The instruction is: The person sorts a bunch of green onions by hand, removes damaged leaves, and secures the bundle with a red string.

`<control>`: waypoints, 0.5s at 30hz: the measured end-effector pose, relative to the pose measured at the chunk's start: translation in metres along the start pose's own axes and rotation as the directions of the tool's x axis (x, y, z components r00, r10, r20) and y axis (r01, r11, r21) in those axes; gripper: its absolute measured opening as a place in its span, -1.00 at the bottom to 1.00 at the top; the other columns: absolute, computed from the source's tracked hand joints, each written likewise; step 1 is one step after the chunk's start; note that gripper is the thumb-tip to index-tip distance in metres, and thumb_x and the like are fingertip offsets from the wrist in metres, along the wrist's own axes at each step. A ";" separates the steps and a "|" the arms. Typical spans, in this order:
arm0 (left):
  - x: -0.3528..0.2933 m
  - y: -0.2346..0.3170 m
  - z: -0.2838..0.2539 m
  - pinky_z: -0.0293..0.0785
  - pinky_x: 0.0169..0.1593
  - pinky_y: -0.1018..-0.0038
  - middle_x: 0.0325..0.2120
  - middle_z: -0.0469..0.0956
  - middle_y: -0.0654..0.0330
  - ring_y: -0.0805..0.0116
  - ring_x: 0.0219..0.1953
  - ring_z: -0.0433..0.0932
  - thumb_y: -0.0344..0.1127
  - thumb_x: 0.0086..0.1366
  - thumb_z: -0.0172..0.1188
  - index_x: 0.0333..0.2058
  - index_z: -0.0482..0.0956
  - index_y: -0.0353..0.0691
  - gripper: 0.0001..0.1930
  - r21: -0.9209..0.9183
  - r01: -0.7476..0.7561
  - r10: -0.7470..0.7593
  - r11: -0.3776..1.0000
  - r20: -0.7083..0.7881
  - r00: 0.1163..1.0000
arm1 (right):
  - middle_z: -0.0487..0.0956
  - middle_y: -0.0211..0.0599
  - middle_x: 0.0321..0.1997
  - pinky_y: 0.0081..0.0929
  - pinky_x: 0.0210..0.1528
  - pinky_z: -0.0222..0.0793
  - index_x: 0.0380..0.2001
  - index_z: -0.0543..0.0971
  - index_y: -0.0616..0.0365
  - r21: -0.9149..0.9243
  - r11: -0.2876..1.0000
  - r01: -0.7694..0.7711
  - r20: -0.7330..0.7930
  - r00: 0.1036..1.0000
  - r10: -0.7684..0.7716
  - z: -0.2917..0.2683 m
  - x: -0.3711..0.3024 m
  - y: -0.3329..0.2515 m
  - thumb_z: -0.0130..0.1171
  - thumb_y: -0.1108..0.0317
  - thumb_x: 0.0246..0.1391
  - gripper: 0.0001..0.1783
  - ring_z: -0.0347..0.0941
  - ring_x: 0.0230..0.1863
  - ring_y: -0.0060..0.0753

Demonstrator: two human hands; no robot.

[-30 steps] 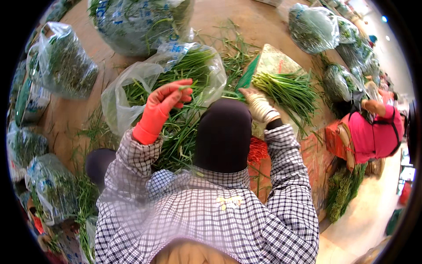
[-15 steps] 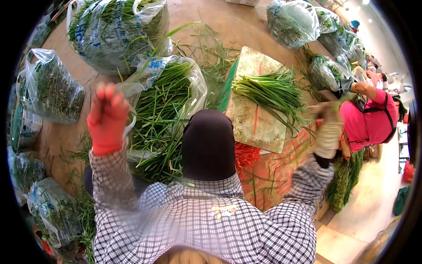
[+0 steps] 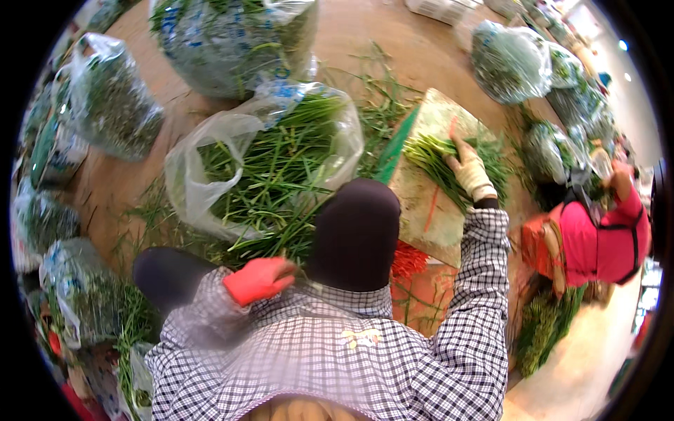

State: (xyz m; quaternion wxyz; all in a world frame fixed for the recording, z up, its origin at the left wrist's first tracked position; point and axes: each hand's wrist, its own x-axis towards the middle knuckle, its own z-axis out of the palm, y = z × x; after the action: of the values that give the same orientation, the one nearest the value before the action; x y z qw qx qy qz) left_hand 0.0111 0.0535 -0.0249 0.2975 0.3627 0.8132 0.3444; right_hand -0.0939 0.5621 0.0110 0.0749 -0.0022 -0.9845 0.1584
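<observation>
My right hand [image 3: 469, 170], in a pale work glove, lies at two o'clock on the bundle of green stalks [image 3: 449, 167], fingers spread flat along them, pressing rather than pinching. That looks meant to pin the stalks square on the pale board [image 3: 428, 210] so the ends line up. The board sits on an orange crate [image 3: 421, 295], which lifts the work up to my reach, I'd say.

My left hand [image 3: 257, 279], in a red rubber glove, is down at seven o'clock near my knee [image 3: 354, 231], fingers curled together; whether it grips a few loose stalks I cannot tell.

At eleven o'clock the clear plastic bag [image 3: 203, 168] gapes toward me, full of long greens, mouth open so I can pull from it. Beyond it at twelve stands a bigger clear sack [image 3: 232, 42] with blue printing. More tied clear bags of greens ring the floor at nine and ten o'clock [image 3: 105, 98], and another at one o'clock [image 3: 509, 59]. A person in a pink top [image 3: 604, 238] crouches at three o'clock.
</observation>
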 end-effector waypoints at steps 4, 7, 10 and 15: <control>0.023 -0.029 0.007 0.48 -0.17 0.17 -0.21 0.54 -0.01 0.00 -0.20 0.54 -0.09 0.16 0.13 -0.01 0.46 -0.20 -0.55 0.237 0.240 -0.222 0.941 -0.102 0.970 | 0.49 0.01 0.01 -0.14 0.09 0.27 0.22 0.26 0.06 -0.238 0.971 -0.030 -0.063 0.998 0.015 -0.013 0.011 -0.006 0.37 0.11 -0.17 -0.13 0.40 0.03 0.06; 0.036 -0.063 0.040 0.44 -0.04 0.21 -0.06 0.49 -0.02 0.03 -0.06 0.51 -0.07 0.19 0.08 0.13 0.35 -0.18 -0.44 0.301 0.417 -0.501 0.858 0.305 0.810 | 0.50 -0.03 0.01 -0.15 0.09 0.29 0.08 0.41 0.10 -0.202 0.972 0.121 -0.202 0.966 -0.162 -0.016 0.037 -0.074 0.37 0.14 -0.15 -0.31 0.40 0.04 0.02; 0.049 -0.050 0.029 0.44 -0.02 0.21 -0.12 0.55 -0.01 0.05 -0.09 0.54 -0.02 0.22 0.03 0.12 0.37 -0.19 -0.45 0.444 0.140 -0.366 0.885 0.477 0.799 | 0.50 -0.04 0.01 -0.21 0.09 0.31 0.07 0.42 0.13 0.104 0.943 0.315 -0.093 0.947 -0.306 -0.011 0.056 -0.149 0.34 0.26 -0.11 -0.37 0.40 0.04 -0.01; 0.082 -0.010 -0.125 0.53 -0.25 0.37 -0.35 0.62 0.04 0.23 -0.31 0.61 -0.07 0.26 0.04 0.00 0.51 -0.24 -0.56 -0.205 0.404 -0.294 0.891 0.416 0.861 | 0.57 -0.07 -0.06 -0.38 -0.01 0.40 0.03 0.48 0.17 0.503 0.861 0.071 0.338 0.901 -0.272 0.067 0.086 -0.171 0.23 0.25 0.06 -0.53 0.51 -0.07 -0.24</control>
State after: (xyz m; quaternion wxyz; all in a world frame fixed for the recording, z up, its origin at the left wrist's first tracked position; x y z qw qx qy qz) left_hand -0.1300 0.0707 0.0212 0.5539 0.2197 0.7356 0.3223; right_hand -0.1857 0.3809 0.0146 -0.1142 0.1382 -0.9049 0.3861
